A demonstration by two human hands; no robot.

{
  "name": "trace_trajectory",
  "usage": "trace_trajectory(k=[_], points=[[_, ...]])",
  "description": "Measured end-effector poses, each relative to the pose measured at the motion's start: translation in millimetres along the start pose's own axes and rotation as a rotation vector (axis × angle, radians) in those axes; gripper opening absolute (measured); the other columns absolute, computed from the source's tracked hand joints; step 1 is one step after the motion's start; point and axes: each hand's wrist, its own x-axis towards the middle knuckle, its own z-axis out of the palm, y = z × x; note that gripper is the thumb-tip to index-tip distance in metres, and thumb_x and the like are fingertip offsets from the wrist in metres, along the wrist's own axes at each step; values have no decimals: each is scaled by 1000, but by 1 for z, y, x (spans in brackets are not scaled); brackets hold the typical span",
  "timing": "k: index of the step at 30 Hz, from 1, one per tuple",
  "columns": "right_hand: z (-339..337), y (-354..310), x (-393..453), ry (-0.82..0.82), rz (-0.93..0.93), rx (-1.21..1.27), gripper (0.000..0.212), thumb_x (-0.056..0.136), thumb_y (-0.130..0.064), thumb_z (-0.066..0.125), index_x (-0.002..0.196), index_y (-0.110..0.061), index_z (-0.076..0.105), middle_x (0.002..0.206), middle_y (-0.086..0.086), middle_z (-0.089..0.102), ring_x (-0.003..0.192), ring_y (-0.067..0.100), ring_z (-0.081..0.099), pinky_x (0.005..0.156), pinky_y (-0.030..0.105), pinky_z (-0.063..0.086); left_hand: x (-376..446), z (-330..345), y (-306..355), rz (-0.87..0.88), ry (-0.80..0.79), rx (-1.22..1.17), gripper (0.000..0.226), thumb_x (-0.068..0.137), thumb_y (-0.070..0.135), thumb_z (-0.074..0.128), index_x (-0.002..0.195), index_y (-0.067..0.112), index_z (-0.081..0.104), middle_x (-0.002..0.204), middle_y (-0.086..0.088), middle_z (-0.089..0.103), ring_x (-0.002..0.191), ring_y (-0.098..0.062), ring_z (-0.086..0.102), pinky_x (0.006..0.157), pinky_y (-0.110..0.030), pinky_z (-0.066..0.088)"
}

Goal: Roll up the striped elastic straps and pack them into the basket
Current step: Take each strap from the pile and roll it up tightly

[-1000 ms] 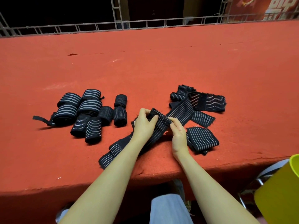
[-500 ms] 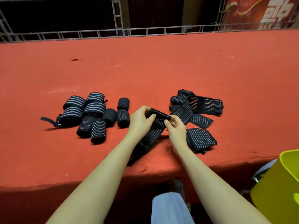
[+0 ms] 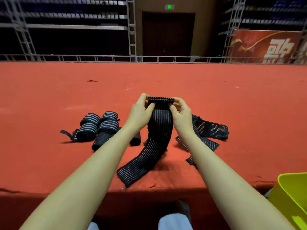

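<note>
Head view — strap [image 3: 159, 130] between hands

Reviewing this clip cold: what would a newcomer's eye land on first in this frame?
First, the two hands at centre: the left hand and right hand each pinch the top end of a striped strap held above the red table, its tail trailing toward the near edge. Next, the cluster of rolled straps at left, and the yellow-green basket at the lower right.

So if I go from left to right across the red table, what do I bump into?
Rolled straps → left hand → strap being rolled → right hand → loose straps → yellow basket.
</note>
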Motion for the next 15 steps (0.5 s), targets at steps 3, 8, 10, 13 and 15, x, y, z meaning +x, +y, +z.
trace_trajectory(k=[3,8,10,13,15], points=[[3,-22,4,20,-31,48,21,93,1,49,97,-17,59,82,-7,61,71,-3,57,67,16,47,4,-15,15,37,43,3,6,94,19,54,96,14,53,74,4,58,71,-18,53,68,-34,43],[6,-56,3,18,0,205,18,93,1,52,99,-14,61,78,-3,63,64,4,57,58,19,47,4,-39,39,52,85,-117,3,89,17,58,89,14,57,78,-13,65,72,-21,58,67,-37,48],[4,-70,3,-38,20,284,19,92,0,54,98,-16,63,71,-3,63,55,6,54,48,20,44,0,-49,50,60,91,-248,10,90,11,58,84,18,56,72,-8,63,66,-16,58,63,-32,48],[1,-86,4,-130,29,363,21,90,1,56,96,-17,66,61,-4,59,45,10,43,41,19,35,-7,-65,63,73,55,-422,15,91,5,57,86,18,56,73,-2,64,62,-9,61,60,-25,50],[1,-95,5,-180,50,419,23,88,0,57,94,-18,69,65,2,58,48,13,43,43,21,36,-11,-72,68,73,47,-501,14,91,3,56,90,17,58,75,-1,63,61,-7,61,57,-22,50]])
